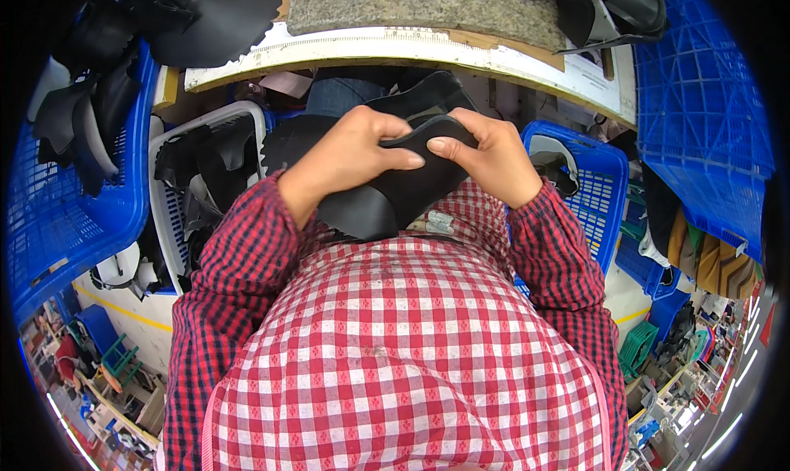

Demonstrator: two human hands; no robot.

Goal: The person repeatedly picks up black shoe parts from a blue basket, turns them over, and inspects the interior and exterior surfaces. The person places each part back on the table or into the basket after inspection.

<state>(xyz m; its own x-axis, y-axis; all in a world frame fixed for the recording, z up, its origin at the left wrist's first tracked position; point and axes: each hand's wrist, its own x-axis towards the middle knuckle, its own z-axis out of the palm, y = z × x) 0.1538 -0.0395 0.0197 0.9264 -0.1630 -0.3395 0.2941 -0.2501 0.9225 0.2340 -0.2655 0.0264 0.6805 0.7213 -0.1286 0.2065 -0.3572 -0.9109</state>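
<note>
A black leather piece, shaped like part of a shoe upper (415, 193), lies across my lap and rises toward the table. My left hand (352, 152) pinches its upper edge, thumb on the near face and fingers behind. Close beside it, my right hand (491, 154) pinches the same edge between thumb and bent fingers. Between the two thumbs the edge curves up in a small wave. Part of the piece has a smoother, shinier surface at the lower left. Most of my fingertips are hidden behind the leather.
Ahead stands a worktable with a stone slab (420, 6) and a pale ruled edge (346, 55). Black leather pieces (218, 18) overhang its left end. Blue baskets (699, 101) flank me, and a white basket (164, 212) holding dark pieces sits at my left.
</note>
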